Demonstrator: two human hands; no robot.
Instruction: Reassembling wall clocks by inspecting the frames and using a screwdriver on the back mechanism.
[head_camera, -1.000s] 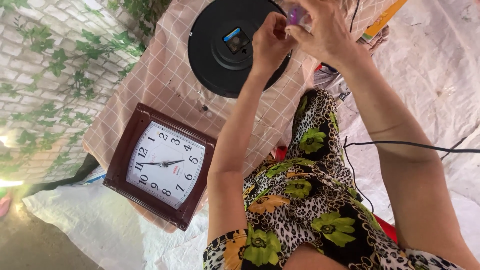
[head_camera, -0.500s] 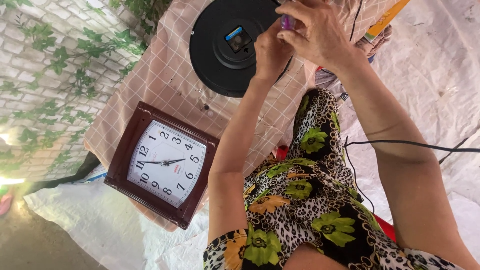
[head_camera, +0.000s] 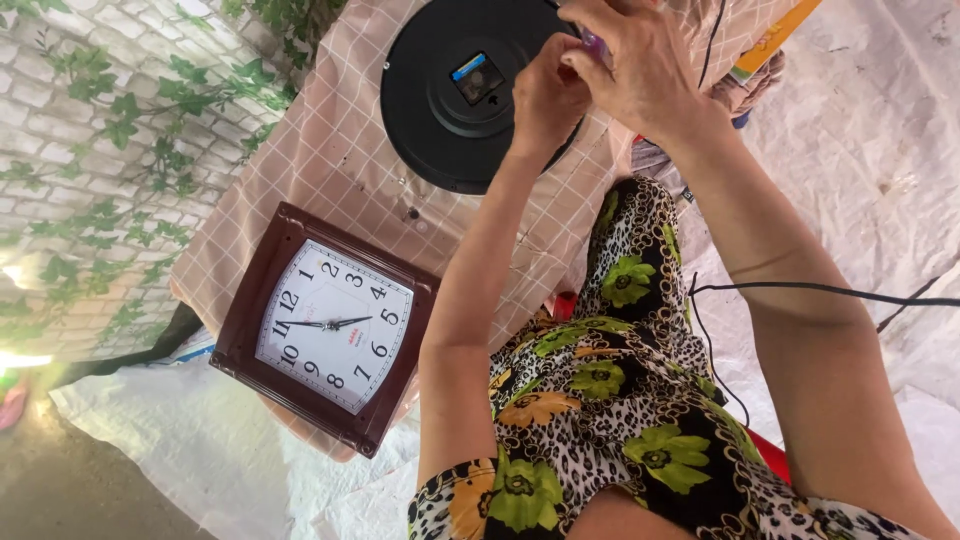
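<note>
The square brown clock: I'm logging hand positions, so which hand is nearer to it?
The left hand. It is up over the round black clock back, beyond the square brown clock. The right hand is beside it, slightly farther away.

Both bare arms outstretched, left hand loosely fisted beside right hand, fingers pinched together

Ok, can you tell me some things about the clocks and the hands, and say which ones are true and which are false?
1. The square clock has a dark brown frame. True.
2. The round black clock lies face up. False: its back shows.
3. Both hands are over the square clock. False: the left hand and right hand are by the round one.
4. The table cloth is checked. True.
5. The right hand's fingers pinch a small purple thing. True.
</note>
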